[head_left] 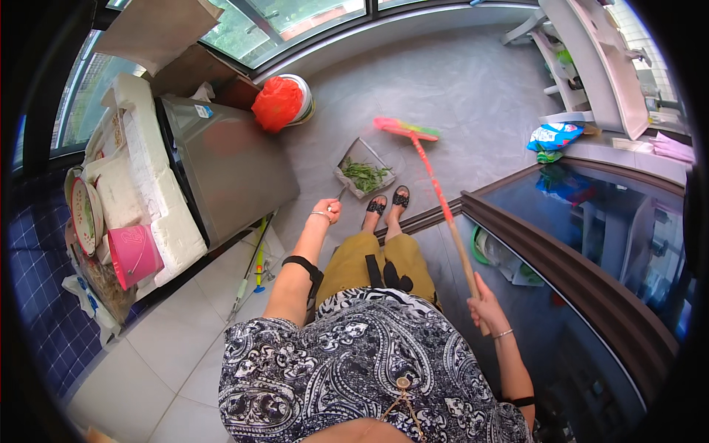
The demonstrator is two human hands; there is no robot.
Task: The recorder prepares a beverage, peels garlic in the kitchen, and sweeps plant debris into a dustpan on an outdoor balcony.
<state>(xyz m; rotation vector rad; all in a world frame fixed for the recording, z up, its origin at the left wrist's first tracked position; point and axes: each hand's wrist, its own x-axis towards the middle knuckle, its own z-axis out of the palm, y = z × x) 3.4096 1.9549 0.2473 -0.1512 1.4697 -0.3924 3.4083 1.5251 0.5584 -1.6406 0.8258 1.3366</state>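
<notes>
My right hand (486, 304) is wrapped round the wooden end of a broom (436, 181). Its red-wrapped stick slants away to a pink and green bristle head, low over the grey floor. In front of my waist, my left hand (326, 210) is closed round the thin handle of a dustpan (382, 156). Green leaves and stems (364, 175) lie inside the pan, which rests just ahead of my sandalled feet (389, 202). The broom head is beyond the pan and to its right, apart from it.
A grey cabinet (229, 159) with a white foam box (173, 247) and pink bucket (135, 253) stands left. Behind it sits a white bucket under a red bag (278, 103). Right are a brown door track (569, 258), a blue packet (554, 136) and a white sink unit (602, 74).
</notes>
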